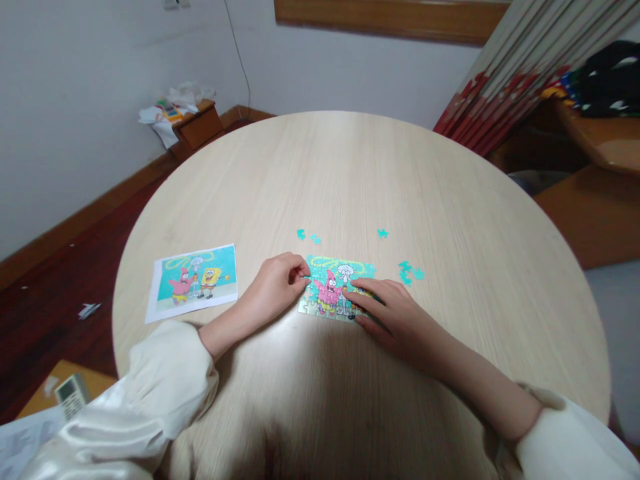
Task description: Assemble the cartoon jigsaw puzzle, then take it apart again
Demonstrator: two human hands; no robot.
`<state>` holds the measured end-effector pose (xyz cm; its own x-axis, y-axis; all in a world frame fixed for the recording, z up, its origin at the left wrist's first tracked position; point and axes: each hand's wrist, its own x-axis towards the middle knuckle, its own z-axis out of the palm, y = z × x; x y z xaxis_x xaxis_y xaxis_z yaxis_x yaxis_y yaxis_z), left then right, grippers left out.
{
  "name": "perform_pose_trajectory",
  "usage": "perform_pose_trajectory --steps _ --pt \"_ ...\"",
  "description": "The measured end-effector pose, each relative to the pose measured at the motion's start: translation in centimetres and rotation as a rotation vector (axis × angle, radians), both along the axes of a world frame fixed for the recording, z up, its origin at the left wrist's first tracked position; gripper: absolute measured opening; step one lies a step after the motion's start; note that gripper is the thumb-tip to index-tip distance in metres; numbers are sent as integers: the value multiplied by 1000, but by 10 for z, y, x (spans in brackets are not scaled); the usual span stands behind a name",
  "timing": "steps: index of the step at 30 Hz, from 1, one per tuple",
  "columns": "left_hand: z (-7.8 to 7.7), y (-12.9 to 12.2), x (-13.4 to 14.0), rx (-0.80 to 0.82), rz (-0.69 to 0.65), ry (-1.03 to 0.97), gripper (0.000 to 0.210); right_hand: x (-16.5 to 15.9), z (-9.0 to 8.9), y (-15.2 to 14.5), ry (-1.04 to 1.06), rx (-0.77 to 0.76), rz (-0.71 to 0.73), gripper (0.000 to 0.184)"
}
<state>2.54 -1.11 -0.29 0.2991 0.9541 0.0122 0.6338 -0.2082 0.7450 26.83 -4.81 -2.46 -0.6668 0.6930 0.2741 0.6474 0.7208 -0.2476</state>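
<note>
Teal jigsaw puzzle (327, 297): mostly joined, flat on the round wooden table (340, 180) between the two hands; its upper right edge looks jagged, and its lower right part is hidden.
Left hand (281, 283): thumb and forefinger are bent together at the puzzle's left edge; whether a piece is pinched between them, I cannot tell.
Right hand (393, 308): fingers spread, not closed on anything, reaching over the puzzle's right part.
Loose pieces: one teal piece (301, 234) and a paler bit (315, 239) lie beyond the puzzle's upper left; a single piece (383, 233) lies beyond its upper right; a small cluster (406, 272) sits to the right, just past the right hand.
Printed picture sheet (197, 280): flat at the left, apart from the puzzle, showing the same cartoon figures.
Step in hand: probably steadying the joined part and lining up its edges, late in the assembly.
Next move: calls for light fingertip pressure, so nothing joined springs apart, and for matching each plain teal piece by its outline, since colour offers little help.
</note>
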Motion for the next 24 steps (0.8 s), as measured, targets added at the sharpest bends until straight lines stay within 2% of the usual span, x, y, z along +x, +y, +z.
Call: perform_pose_trajectory --steps 8,16,21,24 --pt "3 -1 1 48 -52 84 13 1 -1 0 1 28 9 29" --pt "-1 -1 -1 90 -102 178 16 1 -1 0 4 15 8 30" --pt "20 1 -13 98 -173 231 23 1 -2 0 14 11 -5 29" --pt "34 0 -20 119 -282 356 29 1 -1 0 19 -1 -2 30"
